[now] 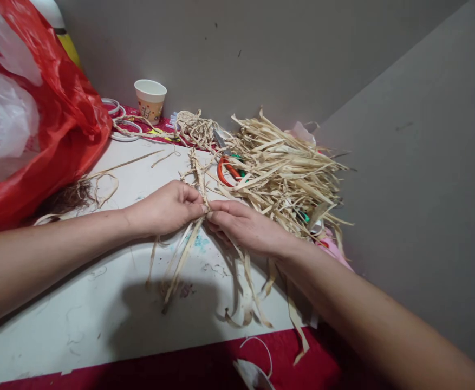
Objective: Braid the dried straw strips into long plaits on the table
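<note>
A braid of dry straw-coloured strips [197, 172] runs away from me across the white tabletop. My left hand [174, 205] pinches its near end between thumb and forefinger. Right against it, my right hand [241, 223] is closed on the strips at the same spot, its lower fingers partly hidden. Loose strip ends [185, 259] fan out below the hands toward me. Just beyond my right hand lies a big heap of dry strips [290, 170], with orange-handled scissors [228, 170] at its left edge.
A red and white plastic bag [78, 119] bulges at the left. Along the wall stand a paper cup [150, 103], white rings [127, 132] and a coil of braided cord [196, 129]. A pink item [331, 246] sits at the right edge; red cloth [160, 368] shows in front.
</note>
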`<state>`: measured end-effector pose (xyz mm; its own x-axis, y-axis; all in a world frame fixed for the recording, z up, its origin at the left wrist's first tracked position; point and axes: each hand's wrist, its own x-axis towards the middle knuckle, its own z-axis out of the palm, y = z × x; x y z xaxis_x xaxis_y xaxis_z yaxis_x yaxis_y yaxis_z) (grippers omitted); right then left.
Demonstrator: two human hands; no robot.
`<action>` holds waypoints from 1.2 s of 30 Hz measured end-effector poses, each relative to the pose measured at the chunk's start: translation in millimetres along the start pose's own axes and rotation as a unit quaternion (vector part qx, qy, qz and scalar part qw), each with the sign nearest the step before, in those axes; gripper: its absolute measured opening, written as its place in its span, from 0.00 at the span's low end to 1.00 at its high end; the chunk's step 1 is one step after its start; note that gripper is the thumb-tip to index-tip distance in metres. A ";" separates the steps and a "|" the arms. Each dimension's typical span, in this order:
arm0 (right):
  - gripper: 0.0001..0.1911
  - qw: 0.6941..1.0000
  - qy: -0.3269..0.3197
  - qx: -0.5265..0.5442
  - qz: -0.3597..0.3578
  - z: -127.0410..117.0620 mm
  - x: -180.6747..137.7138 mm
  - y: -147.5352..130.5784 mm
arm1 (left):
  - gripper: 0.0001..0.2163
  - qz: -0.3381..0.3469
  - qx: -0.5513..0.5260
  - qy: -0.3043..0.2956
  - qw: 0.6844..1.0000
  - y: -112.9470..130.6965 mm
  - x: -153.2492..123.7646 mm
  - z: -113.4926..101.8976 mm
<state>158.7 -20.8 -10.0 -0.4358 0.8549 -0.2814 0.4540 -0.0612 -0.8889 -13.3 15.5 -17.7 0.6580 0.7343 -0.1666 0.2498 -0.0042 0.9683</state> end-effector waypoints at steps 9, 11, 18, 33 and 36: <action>0.14 0.994 -0.064 0.069 0.058 -2.9 -0.2 -2.8 | 0.10 0.012 -0.011 -0.010 1.000 -3.1 1.8 -5.9; 0.15 0.988 -0.065 0.098 0.097 -0.5 1.3 -4.7 | 0.10 0.015 -0.002 -0.012 1.000 -4.0 2.0 -6.3; 0.15 0.970 -0.072 0.203 0.113 0.0 3.7 -3.0 | 0.09 -0.018 -0.031 -0.034 0.999 1.8 1.0 -6.9; 0.21 0.942 -0.120 0.296 0.101 -0.7 5.8 7.0 | 0.08 -0.008 0.028 -0.040 0.999 10.6 -0.5 -13.7; 0.20 0.946 -0.106 0.288 0.105 1.0 6.2 6.1 | 0.07 0.002 0.059 -0.043 0.997 11.0 -1.0 -12.6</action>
<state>158.0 -16.4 -17.5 -0.5570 0.6739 -0.4854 0.0753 -0.5410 -0.8376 -20.1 23.2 -4.5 0.7166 0.6732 -0.1825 0.3247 -0.0903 0.9415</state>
